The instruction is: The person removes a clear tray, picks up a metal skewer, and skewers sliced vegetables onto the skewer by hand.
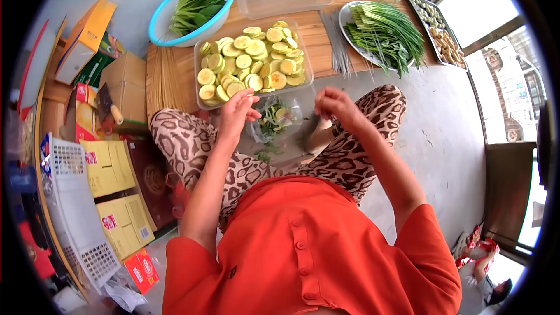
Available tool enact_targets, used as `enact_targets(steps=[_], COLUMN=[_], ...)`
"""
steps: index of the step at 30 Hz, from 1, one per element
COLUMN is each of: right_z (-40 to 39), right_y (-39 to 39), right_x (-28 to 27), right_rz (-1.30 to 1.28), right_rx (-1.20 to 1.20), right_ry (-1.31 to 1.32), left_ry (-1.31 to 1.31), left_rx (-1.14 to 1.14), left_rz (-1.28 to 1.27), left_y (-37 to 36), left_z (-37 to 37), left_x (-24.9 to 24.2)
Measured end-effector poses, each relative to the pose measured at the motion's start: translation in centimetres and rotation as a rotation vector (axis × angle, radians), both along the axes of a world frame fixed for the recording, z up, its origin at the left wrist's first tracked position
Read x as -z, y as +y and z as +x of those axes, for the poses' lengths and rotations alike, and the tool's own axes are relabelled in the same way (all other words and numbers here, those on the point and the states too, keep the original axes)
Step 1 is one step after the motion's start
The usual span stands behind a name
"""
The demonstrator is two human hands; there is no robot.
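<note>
My left hand (pixel 238 115) is by the front edge of a clear plastic tray (pixel 307 83) heaped with sliced zucchini (pixel 244 61). Its fingers are apart, and I make out nothing held in them. Over the gap between my knees, my right hand (pixel 339 108) is closed with curled fingers; whatever they may hold is hidden. Below and between both hands, a clear plastic bag (pixel 291 118) holds green scraps. Thin metal skewers (pixel 339 49) lie on the wooden table (pixel 315 22) right of the tray, and wooden skewers (pixel 169 84) lie left of it.
A blue-rimmed basin (pixel 160 33) of leafy greens (pixel 201 4) stands back left. Right of the skewers are a plate of green chives (pixel 385 32) and a metal tray (pixel 461 64) of skewered food. Cardboard boxes (pixel 111 166) and a white basket (pixel 76 198) line the left; another person (pixel 481 274) is lower right.
</note>
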State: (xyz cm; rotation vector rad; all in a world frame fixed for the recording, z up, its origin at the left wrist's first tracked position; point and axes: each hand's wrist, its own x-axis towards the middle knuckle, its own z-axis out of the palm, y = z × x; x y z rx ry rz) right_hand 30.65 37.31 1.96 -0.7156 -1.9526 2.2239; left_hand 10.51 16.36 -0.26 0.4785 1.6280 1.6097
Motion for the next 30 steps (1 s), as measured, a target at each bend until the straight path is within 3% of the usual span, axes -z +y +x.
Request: enact_targets(steps=[5,7,13,18,20,22,26,28,30], right_z=[2.2,2.4,1.0,-2.2,-2.9,-3.5,-4.0,-4.0,-4.1], right_y=[-6.5,-7.5,-8.8,-8.6,-7.9,-7.0,-5.9,-5.9,-6.0], right_x=[0.7,0.3,-1.1,-1.8,-2.1,-1.2,-0.2,1.0,1.9], right_rz=[-0.056,0.207,0.194,0.297,0.194,0.131,0.073,0.038,0.007], right_rx=[-0.29,-0.338,-0.371,-0.302,-0.242,-0.178,-0.172,-0.151,-0.138], right_ry=[0.019,-0.077,-0.191,-0.13,-0.14,-0.104,-0.064,-0.046,-0.068], left_ry=[-0.218,-0.264,-0.276,-0.14,-0.024,0.221,0.99,0.958,1.101], left_rx=[0.008,0.012,0.057,0.115,0.078,-0.043,-0.266,-0.25,-0.227], left_rz=[0.152,0.197,0.235,0.244,0.195,-0.025,-0.325,-0.391,-0.485], left_y=[-0.7,-0.9,-1.1,-1.3,-1.8,-2.5,-3.5,-3.3,-2.6], left_z=[2.0,2.3,4.5,5.8,3.9,1.0,-5.5,-6.0,-6.7], left_x=[-1.5,-1.2,-0.5,0.9,0.0,-0.5,2.7,2.2,2.9])
